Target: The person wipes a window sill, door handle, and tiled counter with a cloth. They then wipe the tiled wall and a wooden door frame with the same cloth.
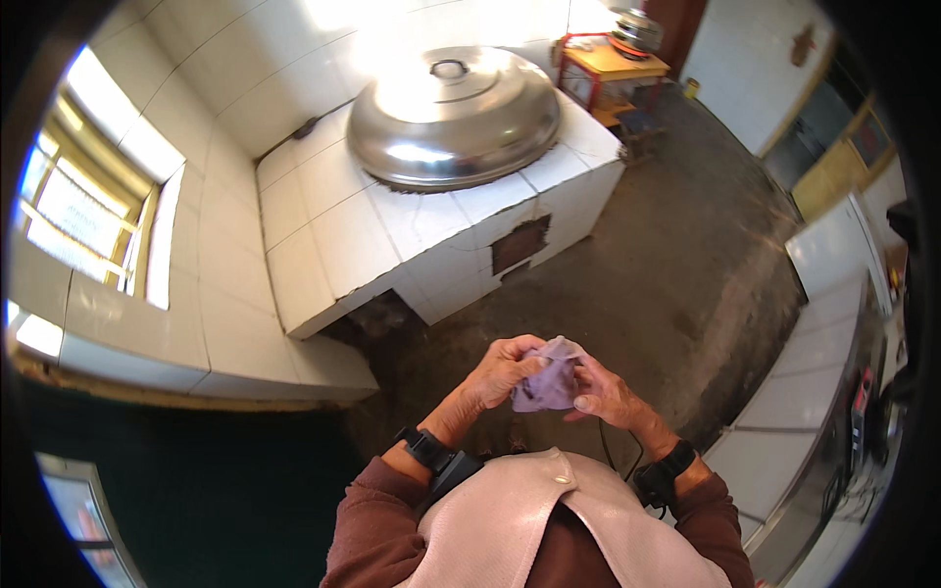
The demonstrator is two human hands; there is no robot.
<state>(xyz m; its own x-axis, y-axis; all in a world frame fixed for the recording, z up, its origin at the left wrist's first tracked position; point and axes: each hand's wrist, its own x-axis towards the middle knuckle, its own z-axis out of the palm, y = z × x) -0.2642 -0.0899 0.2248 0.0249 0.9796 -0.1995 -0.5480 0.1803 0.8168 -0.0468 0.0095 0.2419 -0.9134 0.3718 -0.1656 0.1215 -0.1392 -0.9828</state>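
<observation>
A crumpled light purple cloth (550, 384) is held up in front of my body, above the dark floor. My left hand (507, 371) grips its left side, with the thumb lying across the front of the fabric. On the other side, my right hand (612, 397) has its fingers against the cloth's right edge, partly behind it. The right thumb stands a little apart from the fabric. Some of the right fingertips are hidden by the folds.
Ahead stands a white-tiled stove (331, 246) topped by a large domed metal lid (456, 125). A yellow-topped table (599, 62) holds a metal pot (636, 33). A tiled counter (772, 456) runs along my right. To the left are a window (81, 206) and a dark green surface (206, 478).
</observation>
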